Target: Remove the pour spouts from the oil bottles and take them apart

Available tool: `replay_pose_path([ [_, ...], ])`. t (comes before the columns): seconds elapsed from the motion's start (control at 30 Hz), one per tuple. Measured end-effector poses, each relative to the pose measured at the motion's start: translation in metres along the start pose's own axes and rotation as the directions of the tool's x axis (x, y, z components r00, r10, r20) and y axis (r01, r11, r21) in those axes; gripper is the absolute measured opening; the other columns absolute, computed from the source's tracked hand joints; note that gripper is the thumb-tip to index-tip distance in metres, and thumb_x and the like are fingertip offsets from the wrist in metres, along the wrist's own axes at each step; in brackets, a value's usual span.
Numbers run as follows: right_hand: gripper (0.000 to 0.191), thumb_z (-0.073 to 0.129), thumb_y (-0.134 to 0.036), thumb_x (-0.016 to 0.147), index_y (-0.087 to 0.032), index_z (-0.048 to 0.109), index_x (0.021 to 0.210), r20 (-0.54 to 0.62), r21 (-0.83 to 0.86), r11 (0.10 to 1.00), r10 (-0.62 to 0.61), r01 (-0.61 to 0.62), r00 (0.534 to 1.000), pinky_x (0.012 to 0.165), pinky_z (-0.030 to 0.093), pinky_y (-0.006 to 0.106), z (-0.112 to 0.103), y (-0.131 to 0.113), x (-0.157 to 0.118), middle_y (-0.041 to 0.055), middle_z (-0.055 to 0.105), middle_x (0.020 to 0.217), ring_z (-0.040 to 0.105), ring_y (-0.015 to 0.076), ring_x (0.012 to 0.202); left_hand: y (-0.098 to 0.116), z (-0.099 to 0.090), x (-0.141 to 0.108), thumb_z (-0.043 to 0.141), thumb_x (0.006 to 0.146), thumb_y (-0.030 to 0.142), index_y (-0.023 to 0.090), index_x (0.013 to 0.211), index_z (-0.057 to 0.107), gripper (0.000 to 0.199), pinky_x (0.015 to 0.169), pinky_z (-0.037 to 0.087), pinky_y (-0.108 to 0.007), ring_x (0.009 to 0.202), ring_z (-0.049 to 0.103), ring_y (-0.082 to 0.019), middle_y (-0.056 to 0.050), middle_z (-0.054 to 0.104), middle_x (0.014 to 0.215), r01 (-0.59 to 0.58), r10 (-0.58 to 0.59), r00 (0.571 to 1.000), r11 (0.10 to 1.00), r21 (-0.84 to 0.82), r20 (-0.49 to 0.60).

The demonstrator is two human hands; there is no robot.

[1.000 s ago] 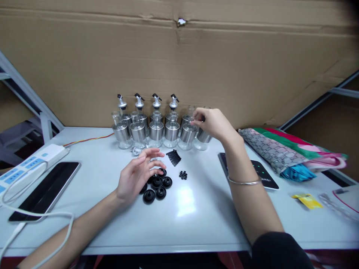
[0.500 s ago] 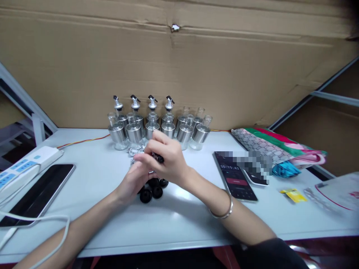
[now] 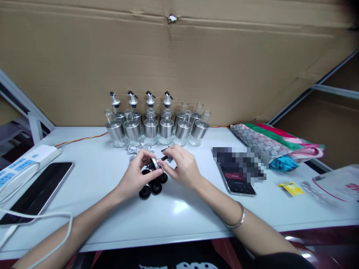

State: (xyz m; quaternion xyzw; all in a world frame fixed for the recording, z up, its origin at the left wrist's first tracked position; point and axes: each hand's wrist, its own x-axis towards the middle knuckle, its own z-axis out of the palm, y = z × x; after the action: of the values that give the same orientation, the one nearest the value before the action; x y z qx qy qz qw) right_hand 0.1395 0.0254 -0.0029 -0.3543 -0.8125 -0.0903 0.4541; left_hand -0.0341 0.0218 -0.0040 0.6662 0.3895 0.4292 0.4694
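Between my two hands is a bottle pourer spout (image 3: 155,163) with a silver collar and a dark lever end, lying on its side. The fingers and thumb of my left hand (image 3: 134,175) grip its collar. My right hand (image 3: 186,168) pinches the spout end, partly hiding it. Just beneath the hands lie several round black stoppers (image 3: 145,192). Beyond my left hand is a small heap of clear and silver parts (image 3: 133,148), partly covered. Behind it stand two rows of glass bottles with steel sleeves (image 3: 132,130); several at the back left carry pourer spouts (image 3: 132,98).
A power strip (image 3: 24,164), a dark phone (image 3: 36,192) and a white cable (image 3: 60,215) lie left. Right are another phone (image 3: 241,188), a yellow packet (image 3: 293,188), a patterned cloth bag (image 3: 263,142) and a plastic bag (image 3: 336,183). A cardboard wall (image 3: 174,67) closes the back.
My right hand has come off from over my left hand and moved right. The pourer spout, mostly covered before, now shows between both hands. The view has shifted slightly.
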Motion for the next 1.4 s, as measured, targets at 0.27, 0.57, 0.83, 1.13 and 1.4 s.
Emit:
replay_pose_path([
  [0.27, 0.025, 0.049, -0.039, 0.089, -0.016, 0.057, 0.083, 0.275, 0.096, 0.948, 0.269, -0.305, 0.923, 0.051, 0.037, 0.020, -0.001, -0.001, -0.003, -0.0012, 0.058, 0.063, 0.051, 0.0092, 0.050, -0.004, 0.001, -0.006, 0.059, 0.080, 0.028, 0.021, 0.092, 0.041, 0.023, 0.067, 0.043, -0.024, 0.073, 0.054, -0.011, 0.003, 0.051, 0.082, -0.096, 0.087, 0.995, 0.979, 0.179, 0.058],
  [0.57, 0.025, 0.053, -0.041, 0.088, -0.016, 0.057, 0.090, 0.246, 0.182, 0.962, 0.154, -0.202, 0.957, 0.061, 0.043, 0.024, 0.001, -0.003, -0.003, 0.0019, 0.063, 0.072, 0.056, 0.0126, 0.062, -0.010, -0.001, -0.005, 0.054, 0.081, 0.022, 0.022, 0.096, 0.038, 0.022, 0.074, 0.044, -0.028, 0.082, 0.056, -0.015, -0.001, 0.054, 0.089, -0.373, 0.330, 0.928, 0.831, 0.412, 0.174],
  [0.83, 0.028, 0.056, -0.042, 0.087, -0.015, 0.055, 0.088, 0.052, 0.106, 0.994, 0.033, -0.038, 0.998, 0.062, 0.040, 0.027, 0.003, -0.001, -0.003, 0.0031, 0.063, 0.069, 0.057, 0.0137, 0.062, -0.017, -0.002, -0.003, 0.048, 0.083, 0.025, 0.018, 0.097, 0.046, 0.016, 0.075, 0.039, -0.034, 0.080, 0.057, -0.020, -0.004, 0.063, 0.086, -0.453, 0.420, 0.879, 0.590, 0.668, 0.226],
  [1.13, 0.039, 0.045, -0.049, 0.091, -0.013, 0.058, 0.085, 0.117, -0.006, 0.994, -0.106, 0.107, 0.988, 0.062, 0.034, 0.029, 0.005, -0.008, -0.005, 0.0053, 0.064, 0.069, 0.054, 0.0164, 0.065, -0.015, 0.001, -0.003, 0.045, 0.085, 0.027, 0.018, 0.062, 0.044, 0.024, 0.067, 0.032, -0.031, 0.055, 0.043, -0.014, 0.002, 0.048, 0.055, -0.456, 0.411, 0.877, 0.546, 0.703, 0.249],
  [1.4, 0.052, 0.035, -0.054, 0.093, -0.015, 0.057, 0.067, 0.125, -0.254, 0.944, -0.182, 0.209, 0.975, 0.061, 0.023, 0.032, 0.000, -0.011, -0.002, 0.0032, 0.056, 0.058, 0.045, 0.0162, 0.059, -0.004, 0.004, -0.005, 0.044, 0.078, 0.023, 0.019, 0.055, 0.032, 0.027, 0.064, 0.030, -0.030, 0.051, 0.033, -0.012, 0.005, 0.038, 0.051, -0.477, 0.416, 0.871, 0.591, 0.651, 0.262],
])
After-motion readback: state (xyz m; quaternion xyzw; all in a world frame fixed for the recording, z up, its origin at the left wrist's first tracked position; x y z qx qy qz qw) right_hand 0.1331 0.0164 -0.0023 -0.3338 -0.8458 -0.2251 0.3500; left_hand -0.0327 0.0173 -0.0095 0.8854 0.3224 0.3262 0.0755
